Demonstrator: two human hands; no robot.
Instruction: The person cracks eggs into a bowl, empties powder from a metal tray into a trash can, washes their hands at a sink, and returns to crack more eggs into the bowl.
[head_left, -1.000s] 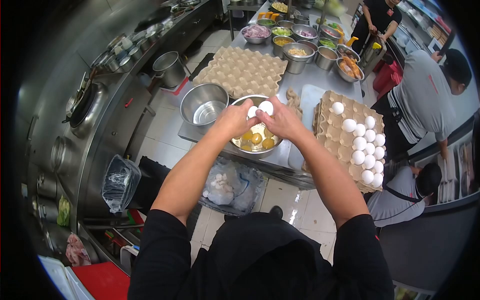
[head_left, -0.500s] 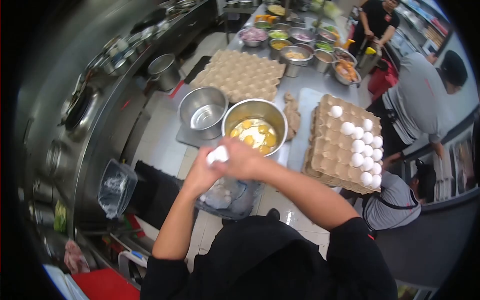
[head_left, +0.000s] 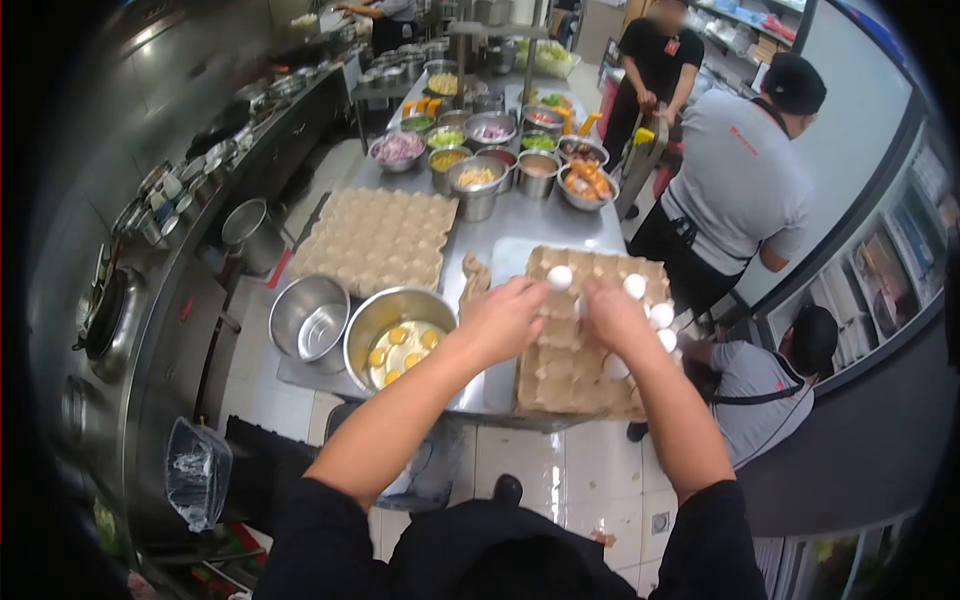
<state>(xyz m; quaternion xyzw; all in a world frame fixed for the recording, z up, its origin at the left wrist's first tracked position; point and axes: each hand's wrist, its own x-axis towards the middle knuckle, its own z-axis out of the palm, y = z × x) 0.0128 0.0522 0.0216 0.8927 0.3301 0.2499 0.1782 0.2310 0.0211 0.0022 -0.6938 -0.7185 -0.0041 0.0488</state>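
Note:
My left hand (head_left: 505,318) reaches over the stacked cardboard egg trays (head_left: 560,385), its fingers slightly bent and apart beside a white egg (head_left: 559,278). Over the same top tray, my right hand (head_left: 615,315) points its fingers down around another egg, which is mostly hidden behind them. More white eggs (head_left: 662,316) sit along the tray's right side, some covered by my right forearm. To the left of my left forearm stands a steel pot (head_left: 362,340) with several cracked eggs, yolks whole, in clear whites.
Another steel pot (head_left: 290,310) stands left of the egg pot. Behind them lies a bare egg tray (head_left: 375,235). Steel bowls of chopped food (head_left: 398,150) crowd the far table. Three people work at the right; a lined bin (head_left: 198,475) stands lower left.
Both hands have left the pot, where they held an eggshell together, and moved right to the egg trays. The shell is gone from my hands. The view has shifted right.

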